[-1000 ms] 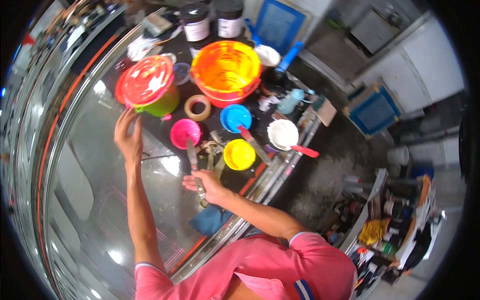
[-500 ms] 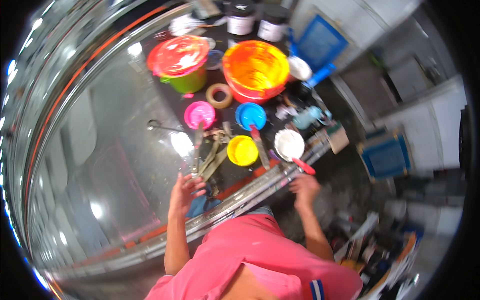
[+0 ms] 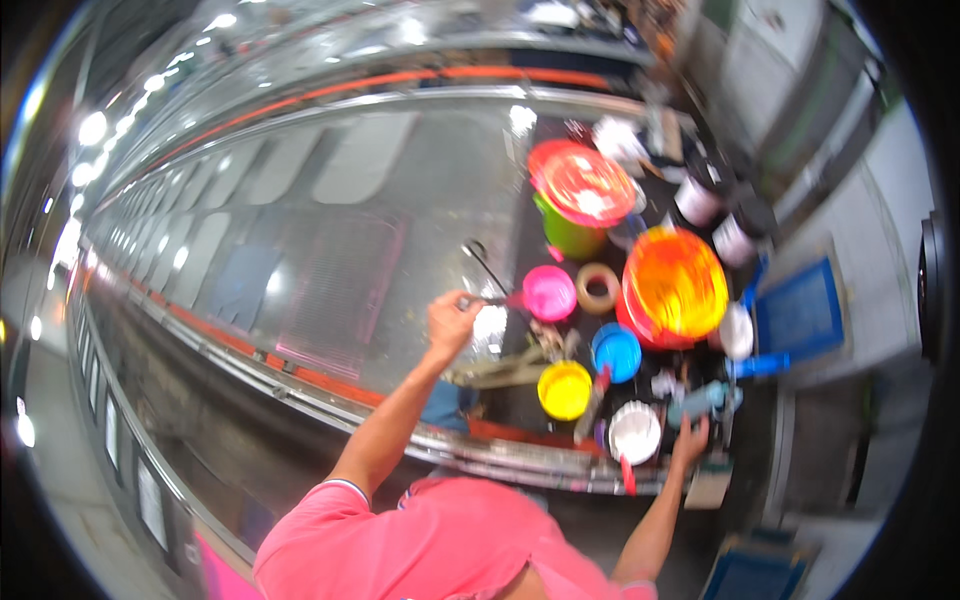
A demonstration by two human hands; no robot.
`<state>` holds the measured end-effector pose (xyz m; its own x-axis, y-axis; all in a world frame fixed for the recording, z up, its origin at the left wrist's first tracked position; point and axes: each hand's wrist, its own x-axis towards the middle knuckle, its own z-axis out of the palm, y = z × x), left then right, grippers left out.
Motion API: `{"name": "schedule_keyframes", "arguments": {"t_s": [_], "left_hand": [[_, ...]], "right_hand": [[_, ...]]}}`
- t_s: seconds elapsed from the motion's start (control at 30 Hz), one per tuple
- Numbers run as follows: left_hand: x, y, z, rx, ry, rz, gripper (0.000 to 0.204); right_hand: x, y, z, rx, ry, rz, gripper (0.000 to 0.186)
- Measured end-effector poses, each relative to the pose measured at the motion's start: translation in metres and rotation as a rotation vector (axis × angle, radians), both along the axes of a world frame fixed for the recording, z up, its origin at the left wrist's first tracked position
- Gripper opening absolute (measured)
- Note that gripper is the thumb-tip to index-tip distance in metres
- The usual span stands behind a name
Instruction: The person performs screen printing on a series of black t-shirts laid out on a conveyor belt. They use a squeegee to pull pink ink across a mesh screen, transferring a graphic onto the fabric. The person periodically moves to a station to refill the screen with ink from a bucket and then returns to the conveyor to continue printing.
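Observation:
My left hand (image 3: 450, 322) is closed in a pinch on the handle of an ink spatula (image 3: 492, 300), whose pink-smeared end rests at the rim of a pink ink pot (image 3: 549, 292). My right hand (image 3: 690, 442) has its fingers apart beside a teal bottle (image 3: 698, 402); whether it touches the bottle is unclear. A white ink pot (image 3: 635, 432) with a red-handled tool (image 3: 628, 475) stands just left of that hand. Between my hands are a yellow pot (image 3: 564, 390) and a blue pot (image 3: 616, 352), with another spatula (image 3: 593, 405) leaning from the blue one.
A big orange ink bucket (image 3: 676, 288), a green bucket with a red lid (image 3: 580, 185) and a tape roll (image 3: 598, 287) stand farther back. Dark jars (image 3: 705, 185) are behind them. The long glossy table (image 3: 330, 215) stretches left, its metal rail (image 3: 540, 460) in front of me.
The view has turned left, so the pots appear farther right. My left hand has reached out and taken the spatula at the pink pot. My right hand has moved up beside the teal bottle.

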<state>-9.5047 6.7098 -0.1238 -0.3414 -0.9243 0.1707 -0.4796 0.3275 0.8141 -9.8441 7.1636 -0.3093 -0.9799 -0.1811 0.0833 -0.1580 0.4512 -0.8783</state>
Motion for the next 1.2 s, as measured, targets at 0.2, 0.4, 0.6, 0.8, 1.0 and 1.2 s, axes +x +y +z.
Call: {"name": "schedule_keyframes", "arguments": {"t_s": [0.2, 0.4, 0.6, 0.8, 1.0, 1.2], "left_hand": [[0.012, -0.011, -0.003, 0.039, 0.063, 0.066, 0.033], [-0.021, -0.003, 0.007, -0.008, 0.16, 0.082, 0.031], [-0.014, -0.005, 0.017, 0.062, 0.281, 0.096, 0.027], [-0.047, -0.031, 0.011, -0.097, 0.262, 0.08, 0.023], [-0.043, -0.059, 0.034, 0.008, 0.201, 0.032, 0.027], [-0.042, -0.066, 0.032, -0.046, 0.135, -0.003, 0.032]], "right_hand": [[-0.012, -0.048, 0.006, -0.078, -0.038, 0.195, 0.065], [-0.025, 0.009, 0.064, 0.45, 0.604, -0.07, 0.051], [0.008, 0.007, 0.245, 0.391, 1.314, -0.072, 0.049], [0.019, -0.087, 0.432, 0.568, 1.526, 0.385, 0.063], [0.097, -0.264, 0.508, 0.91, 1.641, 0.766, 0.056], [0.118, -0.358, 0.469, 0.953, 1.934, 0.952, 0.036]]}}
